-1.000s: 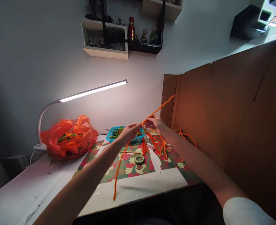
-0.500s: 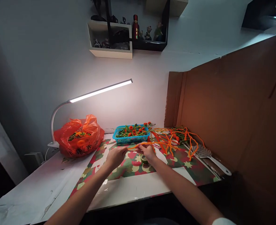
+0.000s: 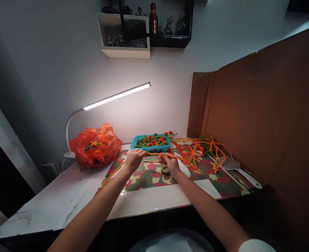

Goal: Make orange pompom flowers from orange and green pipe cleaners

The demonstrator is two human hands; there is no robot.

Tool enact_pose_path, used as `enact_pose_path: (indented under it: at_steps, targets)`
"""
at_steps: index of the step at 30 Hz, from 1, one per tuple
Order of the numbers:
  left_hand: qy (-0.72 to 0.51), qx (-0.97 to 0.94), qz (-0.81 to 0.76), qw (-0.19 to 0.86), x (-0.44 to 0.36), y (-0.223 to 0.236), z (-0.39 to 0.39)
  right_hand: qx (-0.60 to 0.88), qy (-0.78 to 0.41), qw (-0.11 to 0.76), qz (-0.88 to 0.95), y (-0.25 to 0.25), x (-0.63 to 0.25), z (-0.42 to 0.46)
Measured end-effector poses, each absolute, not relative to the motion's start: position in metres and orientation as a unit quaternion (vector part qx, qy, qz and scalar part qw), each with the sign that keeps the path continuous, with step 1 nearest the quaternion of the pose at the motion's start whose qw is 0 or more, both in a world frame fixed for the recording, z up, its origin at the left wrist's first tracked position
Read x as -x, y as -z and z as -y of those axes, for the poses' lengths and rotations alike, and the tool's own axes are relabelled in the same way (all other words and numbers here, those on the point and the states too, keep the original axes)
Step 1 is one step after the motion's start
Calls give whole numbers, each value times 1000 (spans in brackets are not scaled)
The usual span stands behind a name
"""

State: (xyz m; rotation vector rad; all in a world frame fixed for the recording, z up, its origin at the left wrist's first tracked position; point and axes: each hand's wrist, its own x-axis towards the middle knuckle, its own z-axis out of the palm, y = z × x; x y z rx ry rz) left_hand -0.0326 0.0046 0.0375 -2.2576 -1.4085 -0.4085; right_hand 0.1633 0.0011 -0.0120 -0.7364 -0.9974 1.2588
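Observation:
An orange pipe cleaner (image 3: pixel 154 154) runs between my two hands, above the patterned table cover. My left hand (image 3: pixel 134 159) is closed around it in front of the blue basket, and an orange length trails to the lower left beyond this hand. Farther right, my right hand (image 3: pixel 172 165) pinches the same strand between thumb and fingers. Just below the hands lie a thin stick (image 3: pixel 151 161) and a roll of green tape (image 3: pixel 165 170). More orange pipe cleaners (image 3: pixel 192 159) lie in a loose heap right of my right hand.
The blue basket (image 3: pixel 136 144) holds orange flowers with green stems. At left stand a red plastic bag (image 3: pixel 104 157) of similar pieces and a lit lamp (image 3: pixel 117 95). A white hairbrush (image 3: pixel 246 177) lies beside the cardboard wall (image 3: pixel 262 115) on the right.
My hands have moved farther apart, with the left hand shifting toward the basket. A length of orange strand now shows left of my left hand. The view has tilted slightly down.

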Motion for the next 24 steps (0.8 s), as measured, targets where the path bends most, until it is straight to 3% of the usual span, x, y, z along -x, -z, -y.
enact_pose_path:
  at_steps: [11,24]
  targets:
    - [191,767,585,179,30,18,-7,367,-532,600,472,13,-160,-5]
    - [242,754,588,165,36,14,-3,392,-554,599,424,14,-176,-16]
